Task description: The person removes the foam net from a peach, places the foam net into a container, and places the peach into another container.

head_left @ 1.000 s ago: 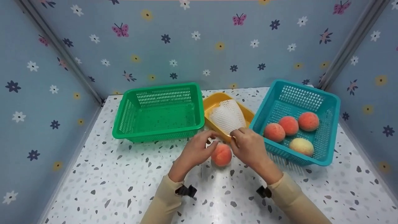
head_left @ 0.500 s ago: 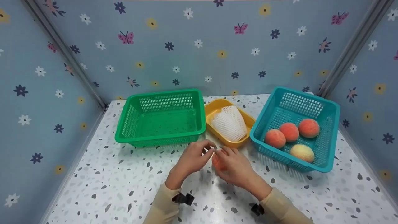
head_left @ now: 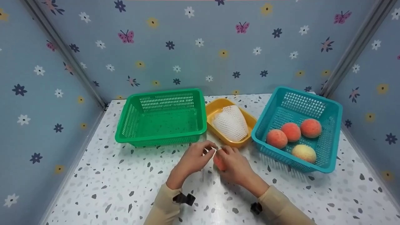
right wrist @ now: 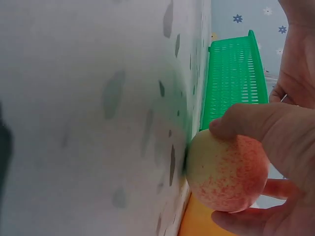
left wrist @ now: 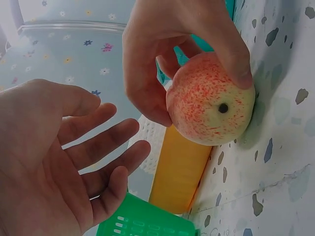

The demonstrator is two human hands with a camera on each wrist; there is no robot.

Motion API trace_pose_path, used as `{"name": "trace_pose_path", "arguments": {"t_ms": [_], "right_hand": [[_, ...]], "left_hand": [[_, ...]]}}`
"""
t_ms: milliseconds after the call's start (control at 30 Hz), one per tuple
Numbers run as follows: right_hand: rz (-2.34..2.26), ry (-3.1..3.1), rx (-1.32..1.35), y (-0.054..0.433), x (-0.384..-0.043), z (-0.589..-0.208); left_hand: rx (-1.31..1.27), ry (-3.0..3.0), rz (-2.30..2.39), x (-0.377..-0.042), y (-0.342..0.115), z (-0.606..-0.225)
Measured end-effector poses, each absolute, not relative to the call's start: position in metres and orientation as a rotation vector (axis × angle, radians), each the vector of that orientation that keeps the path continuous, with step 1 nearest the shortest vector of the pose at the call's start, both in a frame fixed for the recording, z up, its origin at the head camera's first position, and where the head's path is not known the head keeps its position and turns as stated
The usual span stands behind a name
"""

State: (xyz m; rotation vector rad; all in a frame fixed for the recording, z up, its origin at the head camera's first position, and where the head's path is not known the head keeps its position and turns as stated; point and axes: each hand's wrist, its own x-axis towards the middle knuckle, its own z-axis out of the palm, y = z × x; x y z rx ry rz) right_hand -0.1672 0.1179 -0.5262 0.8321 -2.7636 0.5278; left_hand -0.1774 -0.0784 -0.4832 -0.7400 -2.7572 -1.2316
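My right hand (head_left: 236, 165) grips a red-and-cream peach (left wrist: 211, 105), thumb on one side and fingers on the other. In the right wrist view the peach's underside is right at the speckled tabletop. From above, the right hand covers most of the fruit. Just to its left is my left hand (head_left: 194, 159), fingers loosely bent and holding nothing; the left wrist view shows its palm bare and apart from the peach. Beyond both hands, white foam net sleeves (head_left: 231, 122) lie in a small yellow tray (head_left: 215, 106).
A green slotted basket (head_left: 165, 122) with nothing in it stands at the back left. On the right, a teal basket (head_left: 339, 125) holds several peaches, among them a paler yellow one (head_left: 304, 153). Flower-patterned walls (head_left: 187, 47) enclose the table at the back and sides.
My right hand has come from beside the yellow tray's front edge, down and left onto the peach, and now grips it. The left hand stays near its place. The head view has shifted slightly.
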Motion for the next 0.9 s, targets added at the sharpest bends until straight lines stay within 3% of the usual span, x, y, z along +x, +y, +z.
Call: {"name": "trace_pose_path", "arguments": {"t_ms": [233,567,900], "right_hand": [[0.586,-2.755,0.784,0.129,-0.157,-0.509],[0.673,-2.71,0.659,0.171,-0.136,-0.455],[0.796,-2.641,0.471,0.23,-0.149,-0.423]], "left_hand": [[-0.754,-2.738,-1.313,-0.181,-0.078,-0.489],[-0.779,-2.749,-1.466,-0.184,-0.066,-0.504],[-0.858,-2.755,-1.567,-0.183,-0.054,-0.515]]}}
